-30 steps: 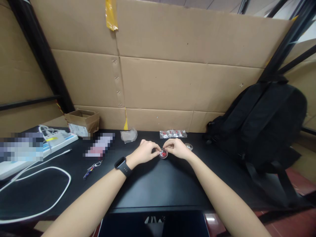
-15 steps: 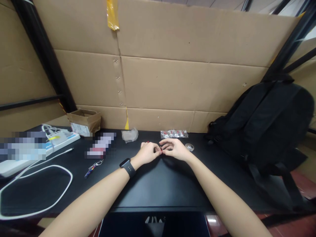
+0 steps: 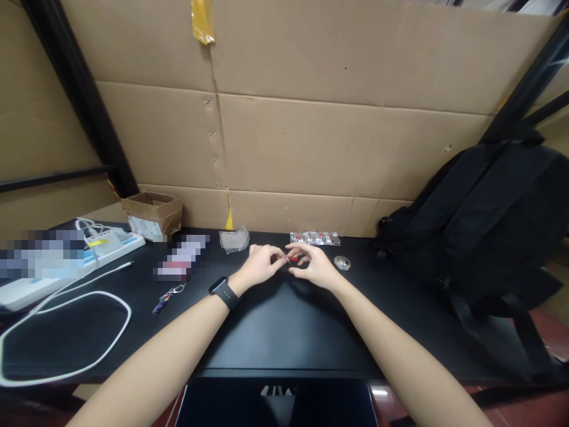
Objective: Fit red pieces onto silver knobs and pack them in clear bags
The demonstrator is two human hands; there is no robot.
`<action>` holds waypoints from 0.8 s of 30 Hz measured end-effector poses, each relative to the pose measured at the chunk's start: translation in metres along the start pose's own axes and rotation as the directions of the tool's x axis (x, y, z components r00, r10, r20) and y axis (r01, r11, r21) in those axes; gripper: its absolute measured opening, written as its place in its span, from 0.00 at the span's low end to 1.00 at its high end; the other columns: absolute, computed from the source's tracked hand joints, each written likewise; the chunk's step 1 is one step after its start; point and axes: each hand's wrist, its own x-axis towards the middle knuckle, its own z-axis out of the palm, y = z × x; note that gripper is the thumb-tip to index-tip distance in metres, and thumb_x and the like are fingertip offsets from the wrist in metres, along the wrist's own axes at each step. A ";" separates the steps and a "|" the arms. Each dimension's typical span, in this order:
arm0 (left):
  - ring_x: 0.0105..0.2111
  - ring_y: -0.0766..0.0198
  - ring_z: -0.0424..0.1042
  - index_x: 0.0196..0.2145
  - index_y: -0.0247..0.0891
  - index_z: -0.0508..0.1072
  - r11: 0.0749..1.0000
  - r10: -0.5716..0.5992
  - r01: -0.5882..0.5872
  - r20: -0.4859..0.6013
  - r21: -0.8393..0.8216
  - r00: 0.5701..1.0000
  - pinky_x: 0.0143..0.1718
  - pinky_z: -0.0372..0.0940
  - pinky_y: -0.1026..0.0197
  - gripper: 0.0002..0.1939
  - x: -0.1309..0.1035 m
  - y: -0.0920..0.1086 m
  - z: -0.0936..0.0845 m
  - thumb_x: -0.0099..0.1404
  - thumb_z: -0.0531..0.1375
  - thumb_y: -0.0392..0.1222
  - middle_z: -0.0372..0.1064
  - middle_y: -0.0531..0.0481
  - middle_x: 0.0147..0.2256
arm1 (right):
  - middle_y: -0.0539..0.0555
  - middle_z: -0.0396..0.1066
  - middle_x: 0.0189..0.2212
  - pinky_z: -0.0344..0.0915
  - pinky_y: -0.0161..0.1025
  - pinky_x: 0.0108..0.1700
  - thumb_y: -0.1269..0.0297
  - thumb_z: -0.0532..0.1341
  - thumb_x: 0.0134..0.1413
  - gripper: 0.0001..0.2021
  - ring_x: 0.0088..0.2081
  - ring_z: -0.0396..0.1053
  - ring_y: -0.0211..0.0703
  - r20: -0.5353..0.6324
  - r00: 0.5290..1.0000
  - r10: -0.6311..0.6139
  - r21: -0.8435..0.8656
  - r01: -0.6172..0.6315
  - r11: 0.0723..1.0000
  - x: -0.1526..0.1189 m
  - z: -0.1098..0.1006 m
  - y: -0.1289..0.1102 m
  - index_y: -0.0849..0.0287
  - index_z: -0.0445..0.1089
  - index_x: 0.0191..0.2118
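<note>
Near the middle of the black table, my left hand (image 3: 262, 264), with a dark watch on its wrist, pinches a small red item (image 3: 293, 258) whose details are too small to make out. Facing it from the right is my right hand (image 3: 313, 265), its fingers curved with a gap between thumb and forefinger, close around the same red item. Behind my hands lies a strip of clear packets with red contents (image 3: 315, 238). A small round clear container (image 3: 342, 263) sits right of my right hand. An empty-looking clear bag (image 3: 235, 239) lies behind my left hand.
On the left are a power strip (image 3: 106, 254), a white cable (image 3: 127, 323), a keychain (image 3: 165, 299), a blurred flat item (image 3: 183, 257) and a small cardboard box (image 3: 153, 214). A black backpack (image 3: 498, 219) stands right. Cardboard (image 3: 288, 148) walls the back.
The thumb and forefinger of my right hand have spread apart, and more of the red item shows between my hands. My left hand has shifted slightly left and up. The view has tilted slightly.
</note>
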 end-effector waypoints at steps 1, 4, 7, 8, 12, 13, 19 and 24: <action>0.38 0.58 0.75 0.36 0.43 0.80 0.999 0.015 -0.015 -0.005 0.036 1.000 0.47 0.59 0.55 0.10 0.000 0.001 -0.002 0.67 0.59 0.45 0.80 0.51 0.37 | 0.55 0.77 0.43 0.71 0.41 0.43 0.68 0.71 0.45 0.29 0.44 0.74 0.46 -0.001 1.000 -0.001 -0.008 0.001 1.000 0.000 -0.001 0.000 0.55 0.70 0.56; 0.41 0.58 0.75 0.38 0.44 0.79 0.996 0.058 -0.058 0.008 0.061 0.998 0.47 0.56 0.54 0.08 -0.001 0.004 -0.006 0.67 0.59 0.43 0.79 0.52 0.39 | 0.57 0.74 0.50 0.72 0.43 0.47 0.66 0.73 0.43 0.30 0.48 0.74 0.48 0.023 0.999 -0.024 -0.039 0.025 0.999 0.000 -0.002 -0.001 0.54 0.72 0.55; 0.40 0.58 0.74 0.39 0.44 0.78 0.996 0.070 -0.072 0.024 0.057 0.997 0.46 0.55 0.54 0.08 -0.002 0.008 -0.006 0.67 0.59 0.42 0.79 0.52 0.39 | 0.58 0.74 0.51 0.73 0.44 0.48 0.66 0.72 0.43 0.28 0.47 0.75 0.48 0.042 0.999 -0.019 0.028 0.018 0.999 0.000 0.000 -0.001 0.55 0.73 0.54; 0.40 0.58 0.74 0.39 0.44 0.78 0.995 0.072 -0.073 0.023 0.064 0.997 0.45 0.54 0.54 0.08 -0.002 0.009 -0.006 0.68 0.59 0.42 0.79 0.52 0.38 | 0.57 0.75 0.48 0.73 0.44 0.48 0.66 0.71 0.44 0.27 0.45 0.76 0.48 0.043 0.999 -0.006 0.064 0.003 0.998 0.000 0.002 -0.001 0.56 0.73 0.53; 0.40 0.58 0.73 0.38 0.44 0.78 0.990 0.076 -0.073 -0.021 0.119 0.997 0.44 0.52 0.54 0.08 -0.002 0.015 -0.008 0.69 0.58 0.43 0.78 0.52 0.38 | 0.53 0.77 0.37 0.74 0.41 0.43 0.70 0.68 0.43 0.24 0.36 0.76 0.44 -0.006 1.000 0.005 0.000 -0.005 1.000 0.000 0.007 -0.003 0.58 0.74 0.50; 0.41 0.58 0.73 0.38 0.44 0.78 0.987 0.080 -0.075 -0.030 0.140 0.996 0.44 0.51 0.54 0.08 -0.001 0.015 -0.009 0.69 0.58 0.43 0.78 0.52 0.38 | 0.52 0.77 0.35 0.73 0.39 0.40 0.71 0.68 0.42 0.23 0.34 0.75 0.43 -0.028 1.000 -0.002 -0.054 0.000 0.999 0.000 0.007 -0.003 0.58 0.74 0.49; 0.44 0.55 0.72 0.34 0.41 0.78 0.938 0.083 -0.063 -0.045 0.340 0.996 0.47 0.48 0.50 0.09 0.003 -0.011 -0.029 0.69 0.57 0.40 0.79 0.47 0.38 | 0.54 0.76 0.35 0.70 0.36 0.33 0.64 0.67 0.46 0.24 0.30 0.73 0.41 -0.113 0.989 0.098 -0.063 -0.106 0.992 0.002 -0.018 0.003 0.61 0.73 0.52; 0.39 0.54 0.73 0.30 0.42 0.78 0.922 -0.038 0.051 -0.042 0.384 0.998 0.46 0.48 0.50 0.11 0.003 -0.041 -0.045 0.67 0.60 0.47 0.80 0.47 0.34 | 0.62 0.73 0.47 0.70 0.42 0.46 0.67 0.68 0.41 0.25 0.41 0.73 0.48 -0.264 0.963 0.046 -0.522 -0.183 0.833 -0.004 -0.083 0.023 0.63 0.78 0.50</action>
